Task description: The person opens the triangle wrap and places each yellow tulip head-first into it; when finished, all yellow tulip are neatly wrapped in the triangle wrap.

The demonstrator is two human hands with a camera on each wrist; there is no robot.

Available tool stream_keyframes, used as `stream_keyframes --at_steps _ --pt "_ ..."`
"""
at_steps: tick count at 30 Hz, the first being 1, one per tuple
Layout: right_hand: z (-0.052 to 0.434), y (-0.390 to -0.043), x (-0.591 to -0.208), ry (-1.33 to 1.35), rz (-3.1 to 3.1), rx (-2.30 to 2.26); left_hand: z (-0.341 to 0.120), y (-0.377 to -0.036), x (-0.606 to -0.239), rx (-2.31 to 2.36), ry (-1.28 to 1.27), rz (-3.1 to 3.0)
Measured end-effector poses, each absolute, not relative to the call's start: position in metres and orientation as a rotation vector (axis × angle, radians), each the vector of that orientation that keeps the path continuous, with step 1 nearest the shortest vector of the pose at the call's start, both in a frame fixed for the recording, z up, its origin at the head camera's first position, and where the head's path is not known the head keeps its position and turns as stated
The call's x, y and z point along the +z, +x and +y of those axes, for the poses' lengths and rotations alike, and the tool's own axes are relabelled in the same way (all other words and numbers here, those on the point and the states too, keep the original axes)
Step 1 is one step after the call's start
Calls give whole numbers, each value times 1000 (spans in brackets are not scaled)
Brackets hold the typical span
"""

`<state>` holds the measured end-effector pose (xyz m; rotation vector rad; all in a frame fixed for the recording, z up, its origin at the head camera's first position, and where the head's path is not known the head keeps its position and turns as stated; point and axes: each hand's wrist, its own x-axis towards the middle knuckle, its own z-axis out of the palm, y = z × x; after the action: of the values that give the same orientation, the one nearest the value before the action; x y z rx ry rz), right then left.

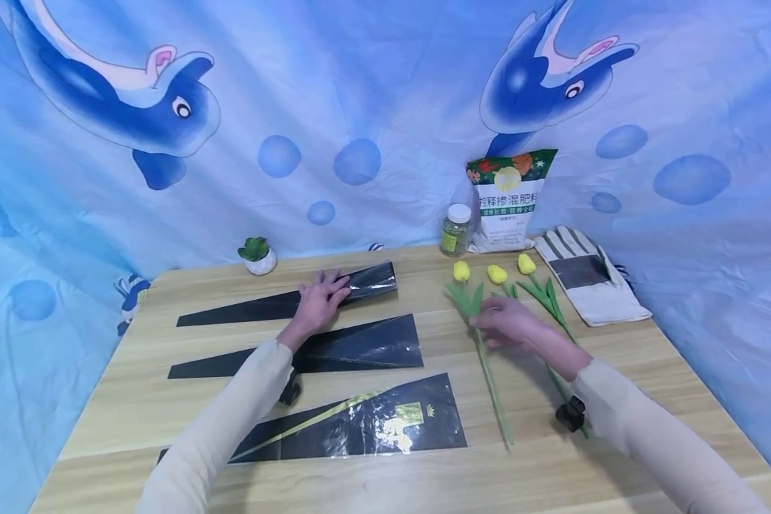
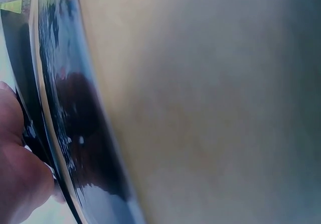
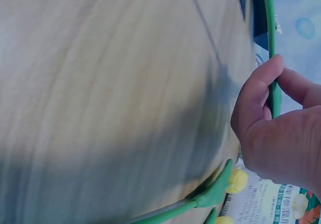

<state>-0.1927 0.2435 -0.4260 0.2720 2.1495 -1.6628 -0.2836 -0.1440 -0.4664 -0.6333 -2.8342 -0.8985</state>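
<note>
From my remote seat, the left wrist view is mostly blur, with my left hand (image 2: pixel 17 174) cut off at the frame edge. The right hand (image 1: pixel 510 325) covers the middle tulip's stem (image 1: pixel 555 382). The fertilizer bag's (image 1: pixel 510 196) small print is unreadable.

A yellow tulip (image 1: pixel 461 270) with a long green stem lies flat on the bench — bloom away from the person, stem toward them. The farthest of three black plastic sleeves (image 1: pixel 283 303) — long, tapered, glossy — lies flat across the bench to its left.
</note>
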Motion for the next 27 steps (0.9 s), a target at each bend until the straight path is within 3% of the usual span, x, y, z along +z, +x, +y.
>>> stream_keyframes --at_steps 17,27 --pt "252 -212 -374 377 1988 -2154 -146 -282 -465 -893 -641 -2837" --pt "252 -227 -363 506 1816 -2484 -146 -280 -465 -894 -634 -2842"
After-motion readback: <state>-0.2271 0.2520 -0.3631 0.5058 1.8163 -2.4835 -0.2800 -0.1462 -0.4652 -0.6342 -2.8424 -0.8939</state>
